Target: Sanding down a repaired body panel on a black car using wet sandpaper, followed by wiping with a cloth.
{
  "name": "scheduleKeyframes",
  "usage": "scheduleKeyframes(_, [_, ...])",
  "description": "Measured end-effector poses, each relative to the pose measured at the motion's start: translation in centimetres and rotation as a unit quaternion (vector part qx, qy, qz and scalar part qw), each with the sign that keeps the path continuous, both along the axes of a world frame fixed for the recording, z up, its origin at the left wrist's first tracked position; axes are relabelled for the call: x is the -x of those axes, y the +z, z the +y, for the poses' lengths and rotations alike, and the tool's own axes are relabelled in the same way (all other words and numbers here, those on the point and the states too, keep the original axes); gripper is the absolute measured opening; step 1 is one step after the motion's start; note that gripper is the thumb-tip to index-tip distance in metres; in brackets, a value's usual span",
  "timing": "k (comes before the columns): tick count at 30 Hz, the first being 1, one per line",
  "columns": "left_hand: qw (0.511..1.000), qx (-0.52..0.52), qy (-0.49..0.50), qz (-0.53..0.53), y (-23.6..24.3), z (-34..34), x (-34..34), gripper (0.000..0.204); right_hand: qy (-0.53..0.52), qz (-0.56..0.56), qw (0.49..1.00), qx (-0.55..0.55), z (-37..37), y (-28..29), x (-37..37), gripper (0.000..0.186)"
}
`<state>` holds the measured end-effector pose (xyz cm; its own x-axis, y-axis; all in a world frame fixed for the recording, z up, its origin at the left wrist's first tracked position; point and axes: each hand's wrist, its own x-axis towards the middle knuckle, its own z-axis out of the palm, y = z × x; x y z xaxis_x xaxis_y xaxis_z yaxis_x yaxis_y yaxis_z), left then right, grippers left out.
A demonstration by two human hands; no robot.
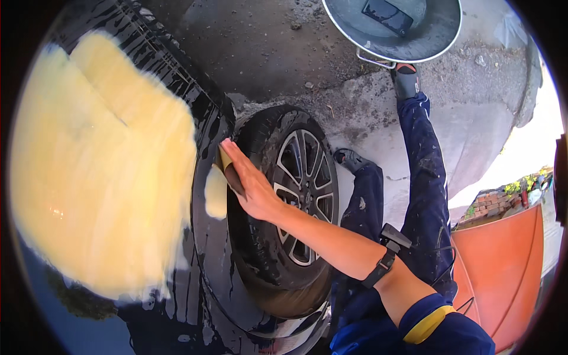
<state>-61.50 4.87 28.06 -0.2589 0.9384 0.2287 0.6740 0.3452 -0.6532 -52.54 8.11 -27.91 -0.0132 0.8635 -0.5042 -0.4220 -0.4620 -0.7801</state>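
- Fingers [234, 155] of R hand [251, 188], head view: close together, fairly straight, grasping tan/dark sheet [228, 165] at arch [212, 245] edge; thumb can't be told.
- Sheet: btwn hand & arch, left of wheel [306, 192], right beside small patch [216, 192], cream-col. Bends a bit; prob. held under flat fingers so it follows the curve & pressure spreads. Full contact w/ patch: can't tell.
- L hand: out of view, so its fingers can't be told.
- R forearm [328, 236] comes from near right, crossing over legs [423, 177]; prob. b/c body stands right of car & arch is left.
- Device [395, 236] on strap [378, 269] round forearm, prob. strapped so palm stays unburdened.
- Big patch [106, 165], pale yellow, on dark panel [171, 65], far left of wheel; wet streaks around it.
- Basin [435, 32] at far right, by far shoe [406, 83]; phone [387, 16] lies inside, maybe to keep it off dirty ground [260, 47].
- Orange sheeting [503, 272] near right, well apart from R hand.
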Motion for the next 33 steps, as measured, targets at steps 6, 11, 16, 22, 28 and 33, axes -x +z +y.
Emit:
scheduleKeyframes(6, [1.0,-0.004,-0.022,-0.018,-1.8,2.0,-1.0,0.056,0.005,-0.035,0.999,0.03,0.4,-0.4,2.3,0.067])
scheduleKeyframes(11, [1.0,-0.009,-0.024,-0.014,-2.5,3.1,-1.1,0.056,0.002,-0.045,0.998,0.041,0.3,1.7,3.2,0.08])
scheduleKeyframes(16, [0.998,-0.01,-0.025,-0.048,-4.5,3.6,-0.4,0.056,0.017,-0.074,0.996,0.055,1.5,-3.1,2.4,0.085])
scheduleKeyframes(22, [0.998,-0.023,-0.028,-0.06,-5.4,4.0,-0.3,0.055,0.019,-0.006,0.996,0.082,1.3,-1.0,2.1,0.075])
scheduleKeyframes(28, [0.997,-0.033,-0.032,-0.063,-5.8,4.2,-0.1,0.055,-0.012,-0.007,0.997,0.072,0.0,1.7,3.0,0.086])
scheduleKeyframes(33, [0.997,-0.022,-0.033,-0.07,-5.6,4.8,0.1,0.055,0.002,-0.04,0.997,0.07,0.8,-0.7,2.9,0.088])
